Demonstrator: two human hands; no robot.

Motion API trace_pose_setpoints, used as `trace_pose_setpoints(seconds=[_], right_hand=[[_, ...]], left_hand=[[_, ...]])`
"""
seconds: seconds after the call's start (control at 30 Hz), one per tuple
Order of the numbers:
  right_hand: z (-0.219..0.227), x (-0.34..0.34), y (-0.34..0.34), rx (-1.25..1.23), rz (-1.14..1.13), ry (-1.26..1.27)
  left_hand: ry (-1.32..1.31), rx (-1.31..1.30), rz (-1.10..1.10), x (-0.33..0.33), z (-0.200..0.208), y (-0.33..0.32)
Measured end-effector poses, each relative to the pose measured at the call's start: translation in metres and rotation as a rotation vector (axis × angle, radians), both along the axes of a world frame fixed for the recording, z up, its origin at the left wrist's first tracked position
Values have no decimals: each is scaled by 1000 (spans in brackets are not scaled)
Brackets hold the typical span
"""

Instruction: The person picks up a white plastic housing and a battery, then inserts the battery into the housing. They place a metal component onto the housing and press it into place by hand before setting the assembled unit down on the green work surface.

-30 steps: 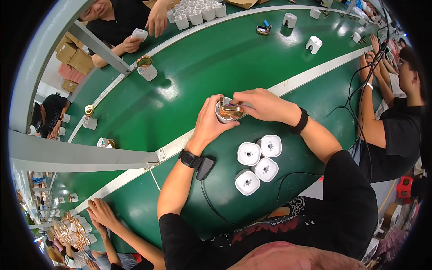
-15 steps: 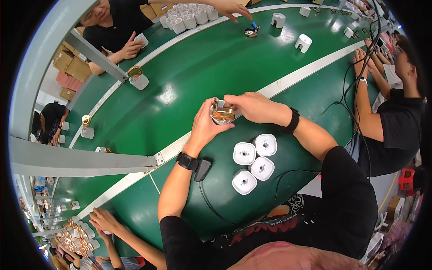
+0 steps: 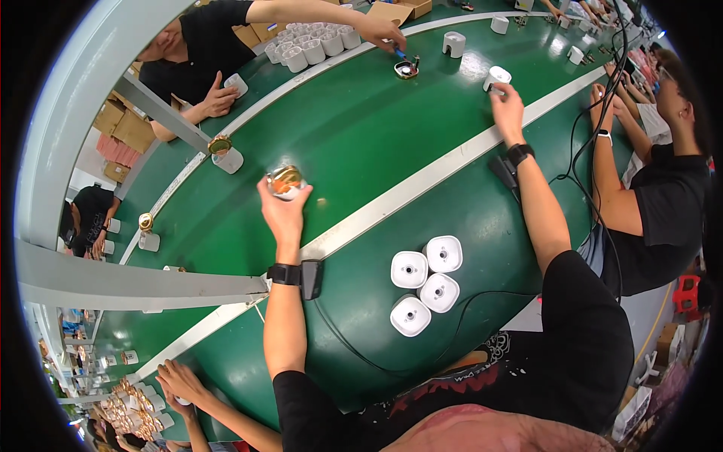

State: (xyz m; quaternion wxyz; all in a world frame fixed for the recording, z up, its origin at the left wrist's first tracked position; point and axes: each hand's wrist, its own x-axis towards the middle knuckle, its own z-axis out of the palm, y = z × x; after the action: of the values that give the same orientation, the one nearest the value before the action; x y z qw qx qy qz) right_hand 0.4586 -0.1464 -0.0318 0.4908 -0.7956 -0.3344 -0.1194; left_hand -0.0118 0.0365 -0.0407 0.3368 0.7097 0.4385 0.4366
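Over the green belt, my left hand (image 3: pixel 281 220) is closed around a white plastic housing (image 3: pixel 290 192) with a shiny gold-coloured part (image 3: pixel 285 178) on top. My right hand (image 3: pixel 508 111) reaches out to the far right, its thumb and fingers closed at the near side of another white housing (image 3: pixel 498 74); my fingertips partly cover its lower edge. Nearer to me, several white rounded-square housings (image 3: pixel 409 269) stand grouped on the green table, each with a small dark-ringed hole in the middle.
A pale rail (image 3: pixel 407 191) divides table and belt. A grey metal post and beam (image 3: pixel 143 277) cross the left side. Across the belt, a person's hand (image 3: pixel 380 32) holds a blue tool at a small part (image 3: pixel 406 70). Black cables hang right; co-workers sit on both sides.
My hands have parted. The left carried the housing with the gold part left over the belt; the right let go of it and reached far right to another white housing.
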Motion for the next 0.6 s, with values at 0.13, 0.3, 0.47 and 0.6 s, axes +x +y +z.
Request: trace_pose_setpoints(seconds=[0.13,0.3,0.47,0.6], right_hand=[[-19,32,-9,-18,-228,-66],[-15,24,-9,-204,-157,-245],[-8,26,-8,-155,40,-62],[5,8,-6,-134,34,171]], left_hand=[[-72,149,145,-7,-9,11],[30,384,326,6,12,-16],[-14,527,357,5,12,-18],[17,657,286,4,6,-23]])
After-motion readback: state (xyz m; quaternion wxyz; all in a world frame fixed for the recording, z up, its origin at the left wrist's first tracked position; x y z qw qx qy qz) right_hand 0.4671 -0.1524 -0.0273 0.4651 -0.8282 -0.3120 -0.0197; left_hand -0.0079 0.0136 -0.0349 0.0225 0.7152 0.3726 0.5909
